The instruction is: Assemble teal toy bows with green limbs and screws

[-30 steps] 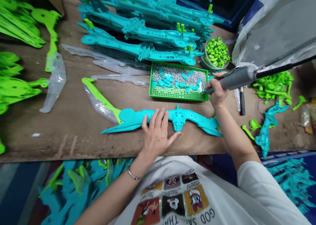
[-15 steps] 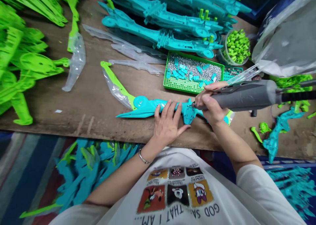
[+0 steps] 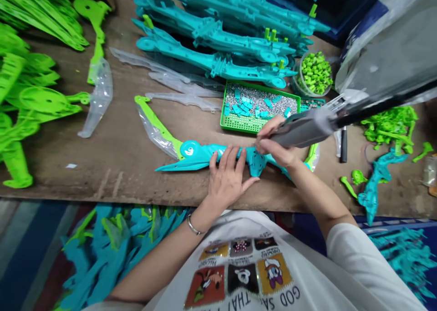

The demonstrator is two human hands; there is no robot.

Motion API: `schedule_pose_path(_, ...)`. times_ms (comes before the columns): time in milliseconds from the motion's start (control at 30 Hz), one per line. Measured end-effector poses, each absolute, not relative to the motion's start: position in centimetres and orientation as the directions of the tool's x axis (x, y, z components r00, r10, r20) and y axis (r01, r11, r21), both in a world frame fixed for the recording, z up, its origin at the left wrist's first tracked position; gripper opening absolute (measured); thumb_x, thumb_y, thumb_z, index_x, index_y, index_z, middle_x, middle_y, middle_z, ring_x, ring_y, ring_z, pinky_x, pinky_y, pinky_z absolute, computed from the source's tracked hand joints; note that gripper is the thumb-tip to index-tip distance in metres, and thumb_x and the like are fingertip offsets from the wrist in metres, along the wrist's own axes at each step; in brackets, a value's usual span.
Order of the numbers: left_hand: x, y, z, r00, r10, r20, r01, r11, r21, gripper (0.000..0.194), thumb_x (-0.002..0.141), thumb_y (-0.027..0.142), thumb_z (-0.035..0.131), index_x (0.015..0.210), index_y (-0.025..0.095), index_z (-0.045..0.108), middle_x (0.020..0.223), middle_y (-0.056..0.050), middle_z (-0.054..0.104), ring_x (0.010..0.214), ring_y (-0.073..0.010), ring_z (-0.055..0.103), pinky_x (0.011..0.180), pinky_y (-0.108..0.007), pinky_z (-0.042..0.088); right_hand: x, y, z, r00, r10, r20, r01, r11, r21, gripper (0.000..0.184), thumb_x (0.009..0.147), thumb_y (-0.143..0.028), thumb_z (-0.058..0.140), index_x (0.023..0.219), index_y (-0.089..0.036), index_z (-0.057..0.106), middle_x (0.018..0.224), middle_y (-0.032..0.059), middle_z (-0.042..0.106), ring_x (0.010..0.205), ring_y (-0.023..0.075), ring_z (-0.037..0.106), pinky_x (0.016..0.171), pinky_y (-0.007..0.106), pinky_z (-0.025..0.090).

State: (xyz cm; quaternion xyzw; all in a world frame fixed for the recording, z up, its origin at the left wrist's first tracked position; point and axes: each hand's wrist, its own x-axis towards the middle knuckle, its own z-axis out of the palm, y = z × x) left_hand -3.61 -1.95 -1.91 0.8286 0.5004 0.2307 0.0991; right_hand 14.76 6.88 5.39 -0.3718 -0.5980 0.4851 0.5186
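Observation:
A teal and green toy bow lies across the bench in front of me, a clear plastic piece along its green limb. My left hand rests flat on the bow's teal body, fingers stretched over it and thumb apart. My right hand is wrapped round the front of a grey power screwdriver, just right of the bow's middle. Its tip is hidden behind my fingers, so I cannot tell whether it touches a screw. Behind the bow sits a green tray of small screws and teal pieces.
Teal bow halves are lined up at the back beside a tub of green pieces. Green parts are heaped at left. Clear plastic pieces lie behind the bow. Another teal part and a black-handled tool lie at right.
The screwdriver's rear end has swung up and away, so the tool is now tilted and blurred. My left hand stays flat on the bow. The whole view has shifted slightly.

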Motion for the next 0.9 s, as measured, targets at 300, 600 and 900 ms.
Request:
schedule_pose_path(300,-3.5,-1.9,-1.9,0.389,0.866,0.316,0.767,-0.494,0.410,0.090,0.092,0.067,0.064,0.161,0.012,0.040,0.157,-0.026,0.050,0.150,-0.0427,0.043,0.127,-0.062,0.013,22.2,9.7,4.8,0.466,0.766,0.442,0.249,0.366,-0.897,0.033,0.080,-0.054,0.074,0.087,-0.028,0.054,0.054,-0.0091,0.047,0.046,0.0140,0.052,0.052,0.031,0.047)
schedule_pose_path(600,-3.6,-1.9,-2.1,0.394,0.859,0.327,0.775,-0.502,0.383,0.089,0.093,0.068,0.062,0.159,0.013,0.042,0.157,-0.025,0.051,0.149,-0.0424,0.044,0.126,-0.061,0.014,23.1,10.2,2.7,0.510,0.763,0.397,0.238,0.319,-0.917,0.040,0.076,-0.057,0.075,0.088,-0.026,0.053,0.053,-0.0103,0.047,0.045,0.0138,0.053,0.052,0.030,0.046)
schedule_pose_path(900,-3.6,-1.9,-1.8,0.392,0.867,0.309,0.770,-0.493,0.405,0.088,0.093,0.064,0.064,0.161,0.013,0.039,0.158,-0.025,0.050,0.151,-0.0405,0.042,0.128,-0.060,0.013,23.1,10.1,4.5,0.449,0.779,0.438,0.201,0.389,-0.899,0.034,0.076,-0.050,0.078,0.083,-0.027,0.054,0.053,-0.0090,0.050,0.045,0.0138,0.052,0.050,0.030,0.046)
